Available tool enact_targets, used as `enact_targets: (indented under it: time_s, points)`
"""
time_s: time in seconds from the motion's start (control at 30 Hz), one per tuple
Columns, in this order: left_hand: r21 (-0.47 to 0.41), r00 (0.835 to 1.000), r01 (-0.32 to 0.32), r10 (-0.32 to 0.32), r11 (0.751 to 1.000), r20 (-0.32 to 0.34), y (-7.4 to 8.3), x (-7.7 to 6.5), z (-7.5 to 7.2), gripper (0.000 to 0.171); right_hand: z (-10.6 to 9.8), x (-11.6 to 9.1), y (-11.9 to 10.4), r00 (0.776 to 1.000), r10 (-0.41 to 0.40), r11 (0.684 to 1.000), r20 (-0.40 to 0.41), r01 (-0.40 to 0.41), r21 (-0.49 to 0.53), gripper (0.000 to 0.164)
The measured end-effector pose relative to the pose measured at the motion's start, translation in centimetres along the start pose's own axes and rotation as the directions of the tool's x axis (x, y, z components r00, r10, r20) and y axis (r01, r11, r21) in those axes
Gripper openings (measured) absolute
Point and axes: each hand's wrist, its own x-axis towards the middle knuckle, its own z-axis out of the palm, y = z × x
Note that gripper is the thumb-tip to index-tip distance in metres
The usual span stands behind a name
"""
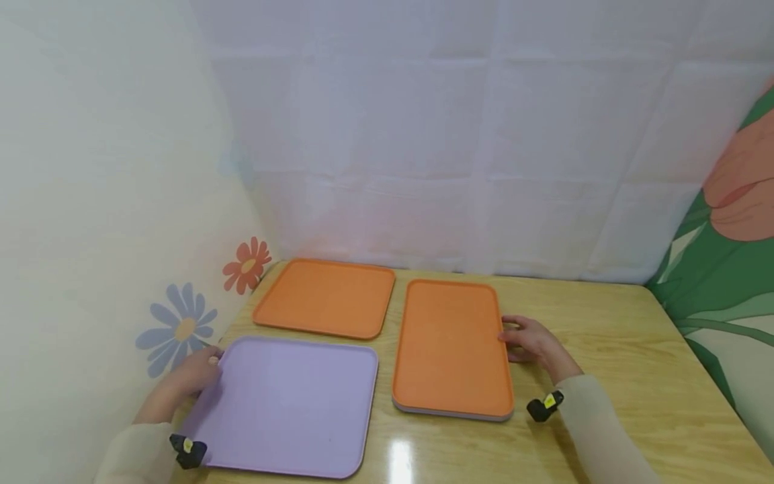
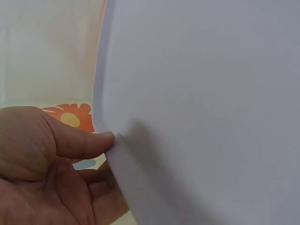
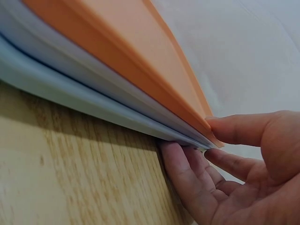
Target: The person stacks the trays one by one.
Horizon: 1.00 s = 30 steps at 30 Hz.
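Observation:
At the near left, a lavender rectangular tray (image 1: 296,403) is held at its left edge by my left hand (image 1: 195,374). In the left wrist view, the thumb (image 2: 86,142) lies on the tray's rim and the other fingers go below it. On the right, my right hand (image 1: 537,344) pinches the right edge of a stack of trays, with an orange tray (image 1: 450,349) uppermost. The right wrist view shows a lavender tray (image 3: 89,61) under the orange one and a pale greenish tray (image 3: 61,86) at the bottom. The thumb is on top, with fingers at the underside.
Another orange tray (image 1: 325,298) lies at the back left of the wooden table (image 1: 605,336). A white cloth (image 1: 387,134) hangs behind the table. Walls with painted flowers (image 1: 185,329) stand at the left and right sides.

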Motion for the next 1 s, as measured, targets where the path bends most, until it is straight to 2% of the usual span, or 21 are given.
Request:
enact_targets:
  time_s: [0.1, 0.33, 0.47, 0.6, 0.7, 0.8, 0.9, 1.0]
  points:
    - [-0.088, 1.0, 0.0, 0.0, 0.996, 0.001, -0.4, 0.1, -0.1, 0.047, -0.1, 0.0, 0.0, 1.0, -0.001, 1.0, 0.003, 0.001, -0.001, 0.067]
    - [-0.222, 0.999, -0.016, 0.024, 0.975, 0.034, -0.2, -0.2, -0.7, 0.05, -0.3, 0.0, 0.3, 1.0, -0.022, 1.0, 0.009, 0.021, 0.009, 0.068]
    - [-0.333, 0.998, -0.02, 0.037, 0.943, 0.045, -0.1, -0.9, -1.4, 0.056, -0.4, -0.3, 0.5, 0.999, -0.034, 0.996, 0.015, 0.032, 0.081, 0.065]
    - [-0.411, 0.998, -0.022, 0.043, 0.911, 0.043, 0.0, -0.9, -1.9, 0.058, -0.6, -0.7, 0.9, 0.998, -0.051, 0.989, 0.022, 0.047, 0.143, 0.061]
    - [-0.479, 0.997, -0.051, 0.071, 0.877, 0.023, 0.4, -0.9, -1.9, 0.057, -0.6, -1.2, 1.1, 0.998, -0.06, 0.988, -0.005, 0.06, 0.14, 0.059]
    - [-0.551, 0.995, -0.081, 0.099, 0.831, 0.004, 1.1, -0.9, -1.7, 0.059, -0.6, -1.7, 1.0, 0.995, -0.087, 0.989, -0.045, 0.092, 0.116, 0.056]
    - [-0.626, 0.992, -0.108, 0.128, 0.773, -0.013, 2.1, -0.8, -1.1, 0.062, -0.5, -2.3, 0.7, 0.988, -0.131, 0.986, -0.078, 0.138, 0.095, 0.053]
    - [-0.703, 0.987, -0.128, 0.159, 0.7, -0.022, 3.4, -0.6, -0.3, 0.06, -0.2, -3.0, 0.3, 0.98, -0.172, 0.979, -0.1, 0.181, 0.098, 0.05]
